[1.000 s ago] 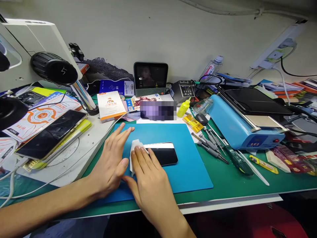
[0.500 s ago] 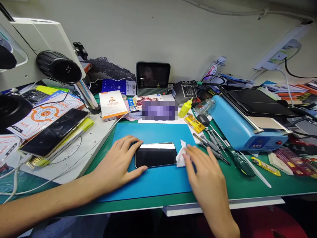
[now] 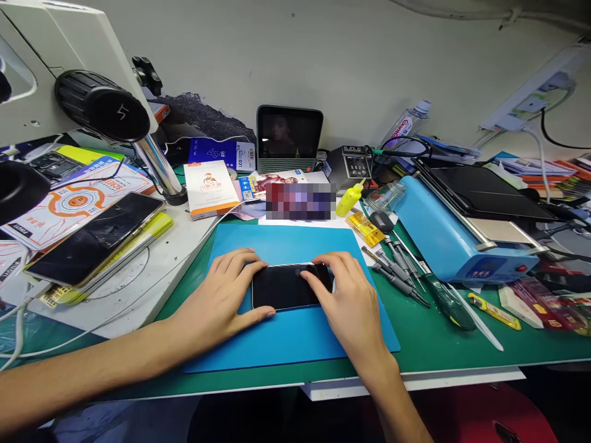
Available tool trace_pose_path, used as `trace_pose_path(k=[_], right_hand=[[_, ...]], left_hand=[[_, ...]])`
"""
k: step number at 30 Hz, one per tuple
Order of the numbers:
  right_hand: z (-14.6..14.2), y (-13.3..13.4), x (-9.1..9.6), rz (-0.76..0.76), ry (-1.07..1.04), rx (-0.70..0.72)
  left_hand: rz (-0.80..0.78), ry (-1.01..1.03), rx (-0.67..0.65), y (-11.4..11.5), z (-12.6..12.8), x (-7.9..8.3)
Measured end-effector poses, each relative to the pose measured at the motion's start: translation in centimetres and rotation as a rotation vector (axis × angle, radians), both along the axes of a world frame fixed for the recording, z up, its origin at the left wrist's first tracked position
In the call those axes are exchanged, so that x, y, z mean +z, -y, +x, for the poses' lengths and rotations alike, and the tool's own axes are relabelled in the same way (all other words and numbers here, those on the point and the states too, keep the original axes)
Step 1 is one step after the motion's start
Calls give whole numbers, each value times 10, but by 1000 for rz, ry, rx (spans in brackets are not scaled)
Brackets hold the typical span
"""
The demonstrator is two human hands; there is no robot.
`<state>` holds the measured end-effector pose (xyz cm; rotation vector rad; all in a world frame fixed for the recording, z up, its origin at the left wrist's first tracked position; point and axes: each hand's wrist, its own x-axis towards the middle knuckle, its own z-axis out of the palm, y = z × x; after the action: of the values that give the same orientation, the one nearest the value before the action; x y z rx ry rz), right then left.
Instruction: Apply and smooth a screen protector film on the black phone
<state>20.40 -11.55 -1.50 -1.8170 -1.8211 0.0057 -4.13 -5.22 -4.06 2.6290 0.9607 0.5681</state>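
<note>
A black-screened smartphone lies flat, face up, on a blue mat. My left hand holds its left end, fingers at the far corner and thumb along the near edge. Over the right end is my right hand, its fingers at the far edge and its thumb reaching above the dark screen. That hand hides the phone's right end. No white tissue can be made out now; my right hand may cover it.
Screwdrivers, a green-handled tool and a yellow cutter lie to the right, before a blue machine. A yellow bottle stands behind the mat. At left are a microscope stand and another phone.
My right hand has moved left from the white tissue onto the phone's right end. The tissue has dropped out of sight. My left hand keeps its place; the view has shifted slightly.
</note>
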Motion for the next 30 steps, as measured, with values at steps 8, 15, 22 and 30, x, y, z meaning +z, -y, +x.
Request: trace_pose_path(k=[8, 15, 22, 30], right_hand=[[-6, -5, 7, 54, 74, 3], [-9, -7, 2, 92, -28, -12], [-8, -5, -3, 53, -130, -26], [-7, -5, -6, 65, -177, -30]], left_hand=[[-110, 69, -11, 1, 0, 1], [-177, 87, 11, 2, -1, 0], [-158, 78, 4, 2, 0, -1], [-131, 117, 19, 4, 0, -3]])
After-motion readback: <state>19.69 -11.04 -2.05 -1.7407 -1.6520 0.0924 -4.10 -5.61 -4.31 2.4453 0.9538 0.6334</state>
